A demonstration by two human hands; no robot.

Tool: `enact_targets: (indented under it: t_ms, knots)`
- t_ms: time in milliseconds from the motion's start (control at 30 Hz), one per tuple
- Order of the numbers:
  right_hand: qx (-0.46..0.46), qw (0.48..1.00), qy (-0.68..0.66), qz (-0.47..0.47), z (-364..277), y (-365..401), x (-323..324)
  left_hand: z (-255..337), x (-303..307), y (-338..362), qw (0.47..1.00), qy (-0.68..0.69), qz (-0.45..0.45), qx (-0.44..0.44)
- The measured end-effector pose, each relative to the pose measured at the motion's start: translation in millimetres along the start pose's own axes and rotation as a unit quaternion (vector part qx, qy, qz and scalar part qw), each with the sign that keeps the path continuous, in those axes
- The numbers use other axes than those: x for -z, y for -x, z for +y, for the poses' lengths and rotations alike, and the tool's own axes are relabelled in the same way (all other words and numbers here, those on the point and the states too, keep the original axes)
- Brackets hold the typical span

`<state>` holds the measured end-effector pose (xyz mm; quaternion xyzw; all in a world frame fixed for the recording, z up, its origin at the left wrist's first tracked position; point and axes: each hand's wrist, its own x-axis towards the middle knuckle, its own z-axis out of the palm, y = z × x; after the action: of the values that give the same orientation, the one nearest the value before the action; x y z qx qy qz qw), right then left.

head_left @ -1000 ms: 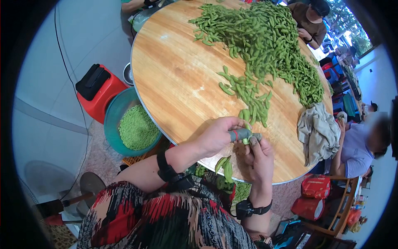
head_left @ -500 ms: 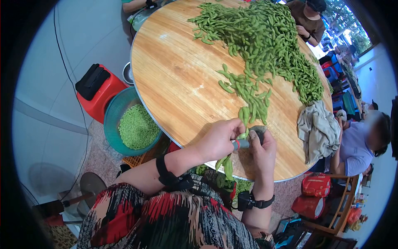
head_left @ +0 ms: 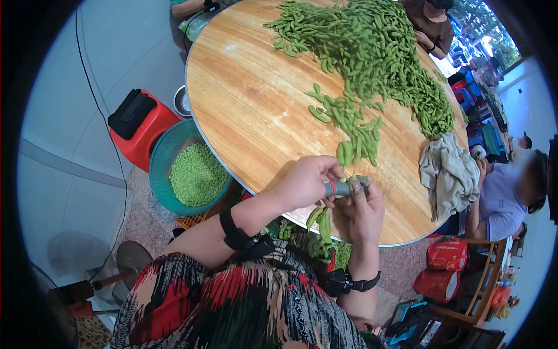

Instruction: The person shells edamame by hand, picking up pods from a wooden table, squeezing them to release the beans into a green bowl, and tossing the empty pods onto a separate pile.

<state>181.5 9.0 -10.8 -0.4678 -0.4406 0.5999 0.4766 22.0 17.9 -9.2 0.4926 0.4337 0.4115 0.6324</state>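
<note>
My left hand [head_left: 303, 181] and my right hand [head_left: 367, 214] meet above the table's near edge. Between their fingertips is a green soybean pod [head_left: 353, 177], mostly covered, with both hands pinched on it. A grey sleeve with a red band [head_left: 336, 188] covers a digit of my left hand. Something dark grey also sits at my right fingertips. Just beyond my fingers lies a small group of soybean pods [head_left: 363, 142], trailing from a large heap [head_left: 372, 55]. Below my hands, a few pods [head_left: 321, 221] are at the table's rim, seemingly dropping or hanging.
The round wooden table [head_left: 244, 99] fills the middle. At its left stands a teal basket [head_left: 160, 189] of shelled beans [head_left: 197, 174] beside a red stool [head_left: 145, 131]. A crumpled cloth [head_left: 447, 174] lies at the right edge. Other people sit around the table.
My right fingers have closed in further over the pod, so less of it shows. The view has shifted slightly; the pods near the rim have changed position a little.
</note>
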Motion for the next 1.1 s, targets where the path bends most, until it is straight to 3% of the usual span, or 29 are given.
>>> enact_targets:
  t_ms: [33,100,200,233,300,367,500,567,667,733,800,933,1033,1067,1100]
  knots:
    - [-0.013,0.997,-0.081,-0.008,0,1,1,-5,2,-2,0.994,0.103,-0.026,0.02]
    - [-0.014,0.993,-0.117,0.008,0,2,0,-7,2,-3,0.962,0.264,-0.06,0.046]
    - [-0.003,0.988,-0.154,0.017,3,4,-1,-6,-4,-2,0.949,0.31,-0.056,0.026]
    - [0.015,0.991,-0.132,0.026,4,5,-3,-5,-3,-1,0.949,0.309,-0.056,0.026]
    - [0.034,0.993,-0.109,0.036,5,6,-6,-2,0,0,0.982,0.173,-0.067,0.044]
    - [0.091,0.994,-0.022,0.062,6,7,-9,2,-5,1,0.984,0.166,-0.049,0.043]
    - [0.075,0.993,-0.04,0.081,-1,9,-5,12,-2,4,0.994,0.087,0.0,0.069]
    - [0.084,0.991,0.098,0.02,-5,7,5,-2,-4,1,0.99,0.133,-0.019,0.043]
    - [0.037,0.99,0.126,-0.048,-10,14,-3,-7,-4,3,0.977,0.206,-0.06,0.023]
    - [0.009,0.991,0.105,-0.087,-15,17,-1,3,-2,9,0.959,0.276,-0.048,0.04]
    - [-0.079,0.984,-0.008,-0.16,-22,21,0,2,-3,11,0.96,0.276,-0.039,0.033]
    - [-0.101,0.98,-0.035,-0.166,-19,22,-2,5,-7,15,0.969,0.246,-0.019,0.024]
    - [-0.082,0.991,0.025,-0.103,-18,22,-7,-9,-11,10,0.961,0.274,-0.023,0.008]
    - [-0.109,0.984,-0.06,-0.129,-18,22,-4,-12,-9,8,0.961,0.274,-0.023,0.01]
    - [-0.136,0.968,-0.144,-0.153,-17,23,-2,-13,-5,7,0.945,0.318,-0.079,0.012]
